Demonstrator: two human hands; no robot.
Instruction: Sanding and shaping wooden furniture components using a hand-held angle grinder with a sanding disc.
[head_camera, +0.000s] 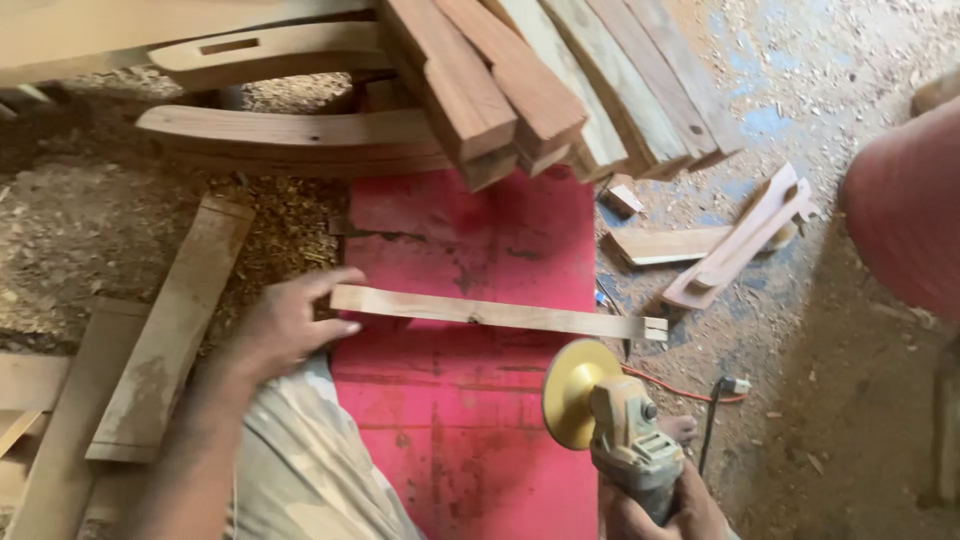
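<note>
**Strip pinned flat, sander held off**

Right now we have our left hand pressed on the near end of a thin wooden strip, fingers folded over its edge so the grip is clamped on the wood. The strip lies flat across the red surface, which carries it, and its far end, cut with a small notch, juts just past the red edge. Holding 1 end down this way likely keeps the piece from skating when a tool meets it.

Our right hand is closed around the body of a handheld disc sander, below the strip and apart from it. The yellow disc faces the strip but does not touch it. A red cord trails away from the tool toward the dusty floor.

Beyond the strip, a bundle of sawn planks overhangs the red surface, with curved wooden parts beside it. Left of the strip, 2 flat boards lie on sawdust; right of it sit offcuts.
</note>
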